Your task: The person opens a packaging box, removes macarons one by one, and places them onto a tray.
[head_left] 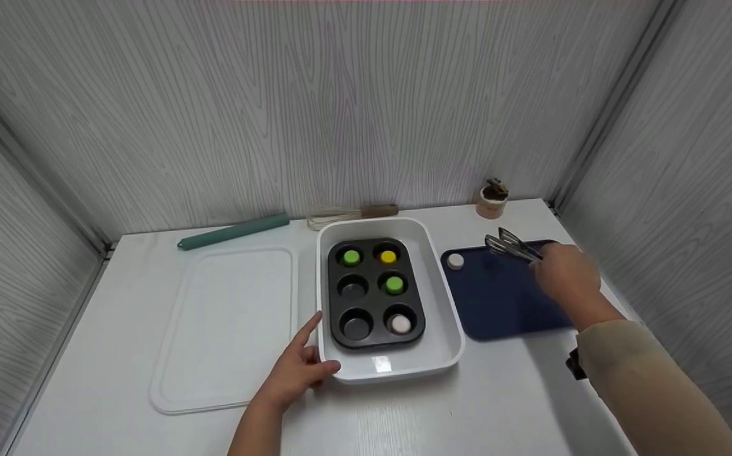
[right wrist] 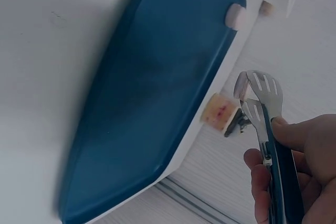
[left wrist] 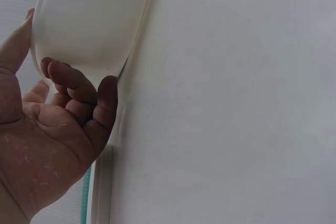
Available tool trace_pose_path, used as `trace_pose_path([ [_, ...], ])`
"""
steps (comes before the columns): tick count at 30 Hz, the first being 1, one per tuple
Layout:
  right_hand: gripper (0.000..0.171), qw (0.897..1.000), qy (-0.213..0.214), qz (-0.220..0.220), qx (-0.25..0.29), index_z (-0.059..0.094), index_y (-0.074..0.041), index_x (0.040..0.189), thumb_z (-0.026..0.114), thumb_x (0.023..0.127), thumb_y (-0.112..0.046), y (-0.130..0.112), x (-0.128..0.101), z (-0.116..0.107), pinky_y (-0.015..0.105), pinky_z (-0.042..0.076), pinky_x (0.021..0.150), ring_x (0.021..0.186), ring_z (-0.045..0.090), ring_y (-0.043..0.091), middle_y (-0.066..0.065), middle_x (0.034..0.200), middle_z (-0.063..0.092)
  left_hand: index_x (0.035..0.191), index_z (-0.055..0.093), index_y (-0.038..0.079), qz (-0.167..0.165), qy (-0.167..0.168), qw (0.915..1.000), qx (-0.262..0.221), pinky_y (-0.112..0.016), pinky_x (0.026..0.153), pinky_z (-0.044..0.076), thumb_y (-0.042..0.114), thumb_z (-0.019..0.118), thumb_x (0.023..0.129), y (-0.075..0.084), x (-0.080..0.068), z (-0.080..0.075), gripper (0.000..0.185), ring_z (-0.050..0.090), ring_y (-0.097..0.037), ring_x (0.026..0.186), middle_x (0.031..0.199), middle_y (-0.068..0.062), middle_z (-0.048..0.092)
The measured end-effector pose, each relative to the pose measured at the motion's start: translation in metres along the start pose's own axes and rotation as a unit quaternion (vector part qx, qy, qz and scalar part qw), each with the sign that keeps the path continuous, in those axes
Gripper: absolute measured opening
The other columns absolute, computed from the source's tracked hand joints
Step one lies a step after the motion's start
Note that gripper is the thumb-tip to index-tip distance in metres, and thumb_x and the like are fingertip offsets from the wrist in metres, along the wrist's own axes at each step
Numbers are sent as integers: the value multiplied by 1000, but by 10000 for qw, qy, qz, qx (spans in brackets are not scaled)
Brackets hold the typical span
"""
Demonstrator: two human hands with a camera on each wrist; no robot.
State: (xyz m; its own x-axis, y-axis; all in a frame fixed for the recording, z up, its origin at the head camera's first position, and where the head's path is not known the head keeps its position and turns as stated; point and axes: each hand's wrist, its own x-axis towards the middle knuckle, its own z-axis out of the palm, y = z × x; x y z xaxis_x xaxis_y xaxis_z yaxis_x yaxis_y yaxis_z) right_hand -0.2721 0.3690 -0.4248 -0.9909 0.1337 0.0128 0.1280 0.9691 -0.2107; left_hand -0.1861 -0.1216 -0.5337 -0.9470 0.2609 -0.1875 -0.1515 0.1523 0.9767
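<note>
Head view: right hand (head_left: 565,275) grips tongs (head_left: 511,246) over the blue board (head_left: 505,297), tips aimed at the white disc (head_left: 455,260) toward the white tray (head_left: 445,297); left hand (head_left: 299,367), fingers curled, holds the tray's near corner.

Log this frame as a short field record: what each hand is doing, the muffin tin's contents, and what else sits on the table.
left hand: rests against the front left corner of the white tray, fingers curled at its wall
right hand: grips metal tongs above the blue board
muffin tin: inside the white tray; six cups, two green pieces, one yellow, one pale; two left cups empty
blue board: one pale piece at its far left corner
other items: white lid, teal tool, whisk, small pot
</note>
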Motion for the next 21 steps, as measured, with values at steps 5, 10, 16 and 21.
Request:
trace_pose_path([
  [5,29,9998,-140,118,77,69,3,102,62,102,-25,6,1,7,63,53,69,86,69,49,30,99,69,171,23,21,1,-32,9999,-124,-32,62,47,6,86,86,0,0,0,106,53,-17,65,76,-3,61],
  [10,29,9997,-170,130,132,70,4,104,60,103,-24,9,2,14,62,53,68,87,69,49,30,99,69,171,22,20,-3,-35,9999,-100,-32,62,47,6,86,87,0,0,0,106,53,-16,65,78,-3,63],
  [16,32,9989,-391,164,202,69,6,112,58,106,-23,12,3,20,58,53,67,87,69,45,29,101,69,171,22,21,-2,-26,10000,-81,-33,62,47,7,86,87,1,0,0,106,52,-17,65,79,-4,63],
  [21,30,9991,-338,107,219,69,5,107,58,105,-22,15,2,25,58,53,65,86,69,46,30,100,69,171,21,20,22,-37,10000,-26,-32,62,47,7,86,87,0,0,0,107,52,-17,65,79,-3,64],
])
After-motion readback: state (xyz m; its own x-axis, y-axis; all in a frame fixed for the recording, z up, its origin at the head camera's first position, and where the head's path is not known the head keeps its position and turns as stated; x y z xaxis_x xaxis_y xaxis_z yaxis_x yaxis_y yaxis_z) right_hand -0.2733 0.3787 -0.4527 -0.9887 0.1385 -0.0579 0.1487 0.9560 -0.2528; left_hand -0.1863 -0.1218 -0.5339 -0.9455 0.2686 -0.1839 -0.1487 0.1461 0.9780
